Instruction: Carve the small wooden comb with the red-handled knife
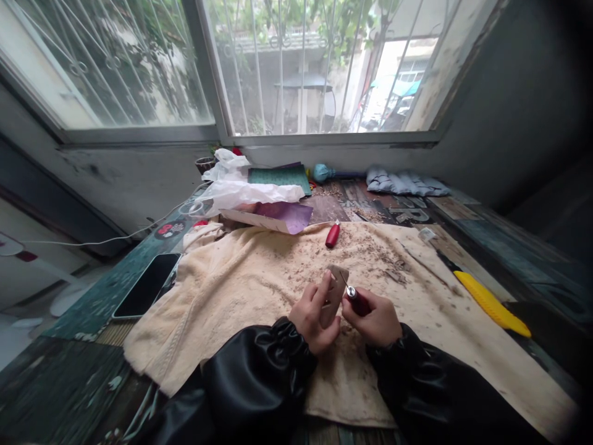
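My left hand (315,312) grips a flat brown piece of wood (334,296) with small cuts in it, the fingers along its left edge and the thumb at its lower end. In my right hand (377,318) is a carving tool (354,298) with a dark red handle, a silver collar and a thin metal shaft. Its tip points up and left at the upper part of the wood; whether it touches I cannot tell. Beyond the hands, a second red-handled tool (332,235) lies on a cream towel (241,272) strewn with wood shavings.
On the right lies a yellow-handled tool (491,301). A phone (147,285) rests at the left. Behind the towel are purple paper (291,216), white plastic (250,193), a green mat (280,177) and a grey-blue padded bundle (405,181). A barred window rises beyond the table.
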Available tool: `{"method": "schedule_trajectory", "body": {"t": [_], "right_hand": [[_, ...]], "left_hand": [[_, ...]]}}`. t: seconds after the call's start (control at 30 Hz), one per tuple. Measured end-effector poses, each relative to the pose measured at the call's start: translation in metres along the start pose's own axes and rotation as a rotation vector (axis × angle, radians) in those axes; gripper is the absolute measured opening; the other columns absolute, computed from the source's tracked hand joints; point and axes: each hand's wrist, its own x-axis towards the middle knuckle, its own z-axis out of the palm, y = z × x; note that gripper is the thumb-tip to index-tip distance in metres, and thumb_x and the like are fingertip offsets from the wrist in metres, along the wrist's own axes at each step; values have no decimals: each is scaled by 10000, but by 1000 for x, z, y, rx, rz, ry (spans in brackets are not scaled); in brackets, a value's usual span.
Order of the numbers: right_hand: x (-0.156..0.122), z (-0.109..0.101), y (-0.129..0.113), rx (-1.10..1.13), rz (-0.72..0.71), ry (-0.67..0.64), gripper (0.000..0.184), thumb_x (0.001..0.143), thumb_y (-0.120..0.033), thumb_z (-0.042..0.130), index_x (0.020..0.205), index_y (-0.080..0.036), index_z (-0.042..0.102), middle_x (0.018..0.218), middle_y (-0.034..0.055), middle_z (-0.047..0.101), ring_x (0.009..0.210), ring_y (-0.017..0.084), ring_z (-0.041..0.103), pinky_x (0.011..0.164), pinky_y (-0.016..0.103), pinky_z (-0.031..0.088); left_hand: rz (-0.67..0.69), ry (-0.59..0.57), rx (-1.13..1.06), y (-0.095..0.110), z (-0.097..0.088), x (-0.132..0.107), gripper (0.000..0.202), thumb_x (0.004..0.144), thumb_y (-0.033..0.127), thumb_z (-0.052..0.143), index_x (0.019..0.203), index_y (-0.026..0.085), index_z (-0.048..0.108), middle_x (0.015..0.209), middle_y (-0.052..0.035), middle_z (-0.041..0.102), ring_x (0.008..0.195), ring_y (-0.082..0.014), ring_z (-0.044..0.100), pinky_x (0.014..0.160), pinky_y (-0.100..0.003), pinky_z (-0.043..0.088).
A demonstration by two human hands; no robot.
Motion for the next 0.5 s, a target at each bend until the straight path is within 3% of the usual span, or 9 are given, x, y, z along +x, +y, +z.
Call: {"method": "schedule_trajectory", "body": {"t": [0.2,0.37,0.5], "right_hand": [[8,-5,6,75,140,109,201,665,-376,541,624,-181,569,495,-17,494,448,102,435,456,228,380],[11,-6,7,117,144,101,301,685,-454,544,722,-166,625,518,-9,516,445,103,442,443,230,378],[9,-5,5,134,130,80,307,677,-472,581,599,-176,558,454,-36,439,420,81,387,424,223,339]], "left_hand": [[-48,81,-145,8,-5,1,805,633,178,586,1364,183,248,1107,-110,519,893,-201,571,746,-309,526],[-183,133,-221,9,-7,3,761,633,228,599,1335,161,314,1189,-125,523,932,-226,579,748,-315,522],[-240,96,-298,6,-10,3,757,660,280,594,1347,189,291,1204,-112,525,943,-236,584,743,-325,517]]}}
